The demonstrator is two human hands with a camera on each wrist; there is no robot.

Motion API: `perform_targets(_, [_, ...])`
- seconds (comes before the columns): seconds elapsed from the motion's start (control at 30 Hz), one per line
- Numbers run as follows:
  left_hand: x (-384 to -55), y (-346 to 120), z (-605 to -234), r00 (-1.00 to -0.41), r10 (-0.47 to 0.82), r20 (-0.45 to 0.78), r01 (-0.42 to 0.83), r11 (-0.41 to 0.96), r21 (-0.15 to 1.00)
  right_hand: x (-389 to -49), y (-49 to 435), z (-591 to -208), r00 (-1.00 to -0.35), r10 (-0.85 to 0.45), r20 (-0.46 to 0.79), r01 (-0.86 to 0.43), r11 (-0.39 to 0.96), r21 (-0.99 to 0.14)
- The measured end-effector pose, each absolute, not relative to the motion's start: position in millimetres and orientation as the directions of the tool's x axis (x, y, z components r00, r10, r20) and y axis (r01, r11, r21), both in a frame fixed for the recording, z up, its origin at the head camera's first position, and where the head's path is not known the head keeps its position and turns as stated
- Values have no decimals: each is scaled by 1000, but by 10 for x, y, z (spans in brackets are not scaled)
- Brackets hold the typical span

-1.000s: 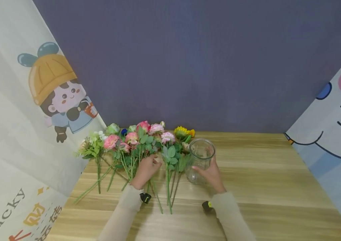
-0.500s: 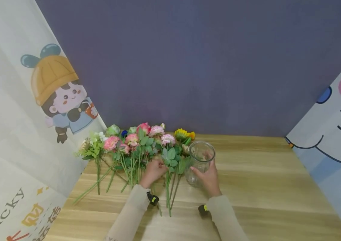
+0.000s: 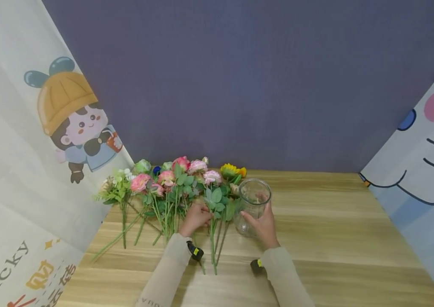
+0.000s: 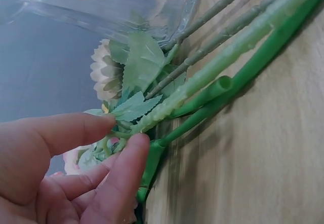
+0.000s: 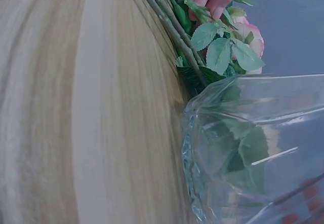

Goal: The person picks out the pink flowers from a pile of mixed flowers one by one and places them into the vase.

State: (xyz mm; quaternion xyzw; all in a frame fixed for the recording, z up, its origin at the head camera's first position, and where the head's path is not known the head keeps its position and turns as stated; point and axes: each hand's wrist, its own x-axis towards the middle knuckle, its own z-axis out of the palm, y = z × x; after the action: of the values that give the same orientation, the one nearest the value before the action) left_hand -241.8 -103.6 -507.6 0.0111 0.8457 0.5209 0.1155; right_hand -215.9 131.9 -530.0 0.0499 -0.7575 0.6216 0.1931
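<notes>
My left hand (image 3: 195, 219) is at the leafy upper stem of a pale pink artificial flower (image 3: 212, 177). Up close in the left wrist view, thumb and fingers pinch the light green stem (image 4: 187, 87) just below its leaves. That flower lies on the table among other stems. To its right stands a clear glass vase (image 3: 244, 222), upright, its mouth facing up. My right hand (image 3: 265, 226) grips the vase from the right, thumb on the near side and fingers behind the glass. The right wrist view has the vase wall (image 5: 238, 153) beside the leaves.
Several artificial flowers lie in a row to the left, among them a coral pink bloom (image 3: 140, 182) and a white-flowered sprig (image 3: 119, 187). A yellow sunflower (image 3: 230, 171) lies behind the vase. The wooden table (image 3: 328, 230) ends at a dark backdrop (image 3: 262, 85).
My left hand has moved right, from beside the pink flowers to the pale pink flower's stem, and now pinches it. The right hand keeps its grip on the vase, which stays in place.
</notes>
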Motion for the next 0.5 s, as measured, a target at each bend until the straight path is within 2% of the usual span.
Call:
perform_targets(0.27, [-2407,-1047,-5086,-972,122,-199,-143,367,919,-2156,1313,-5291,-917,162,365,-323,237,-916])
perform_targets(0.5, [-2335,-1046,-4909,-967,186,-176,-129,239,962,-2107,1300,-5190,-926,148,348,-312,219,-924])
